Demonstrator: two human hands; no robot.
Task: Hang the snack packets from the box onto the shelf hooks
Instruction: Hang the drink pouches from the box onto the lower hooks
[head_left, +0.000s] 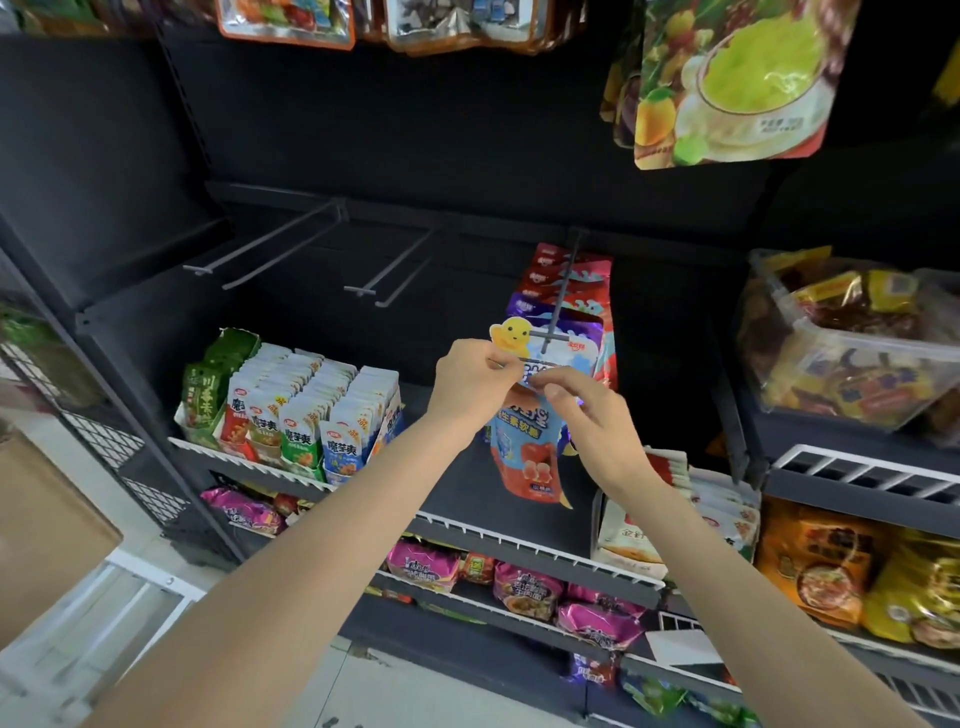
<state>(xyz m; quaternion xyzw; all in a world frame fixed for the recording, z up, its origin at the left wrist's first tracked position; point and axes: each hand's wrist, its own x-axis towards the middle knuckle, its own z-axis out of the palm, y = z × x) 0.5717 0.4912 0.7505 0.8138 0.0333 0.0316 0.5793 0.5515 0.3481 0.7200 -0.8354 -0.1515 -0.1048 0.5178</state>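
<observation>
Both hands, left hand (470, 376) and right hand (587, 415), pinch a blue snack packet (530, 447) under the hook (558, 306), mid-frame.

Two bare hooks (270, 249) (395, 270) left of loaded hook (563, 291); front packet (540, 415) between left hand (470, 382) and right hand (592, 415). Below left, boxed packets (306, 410) on shelf (457, 478). Far right, bin (852, 358).

Upright konjac sachets (306, 415) on a lower shelf; purple noodle packs (524, 584) beneath; clear tub (852, 358) at right
</observation>
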